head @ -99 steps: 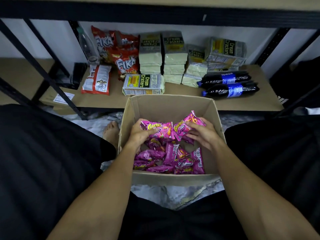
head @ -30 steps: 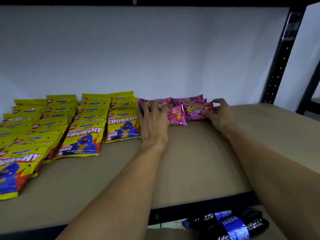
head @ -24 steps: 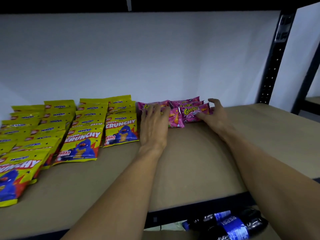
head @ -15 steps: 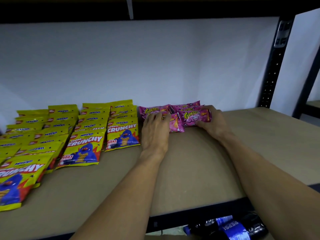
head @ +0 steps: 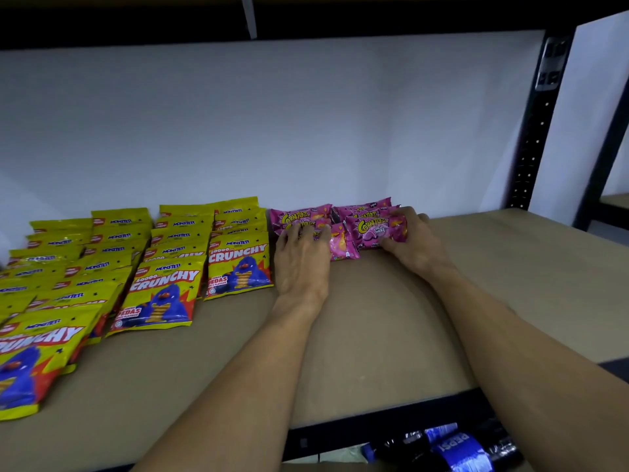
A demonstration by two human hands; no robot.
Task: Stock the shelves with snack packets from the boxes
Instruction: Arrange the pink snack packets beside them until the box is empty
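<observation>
My right hand [head: 413, 245] has its grip curled round a Corntoz packet [head: 372, 229], and my left hand [head: 299, 258] lies flat on the other pink packets [head: 342, 245]. Probably light, puffy and slippery, so pinch the sealed ends.

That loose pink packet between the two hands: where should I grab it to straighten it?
Pinch the pink packet by its near crimped edge, from the front of the shelf. It lies with that edge jutting towards you, free of the row; the left hand and the Corntoz packet in the right hand crowd its sides. A fingertip grip suits.
</observation>
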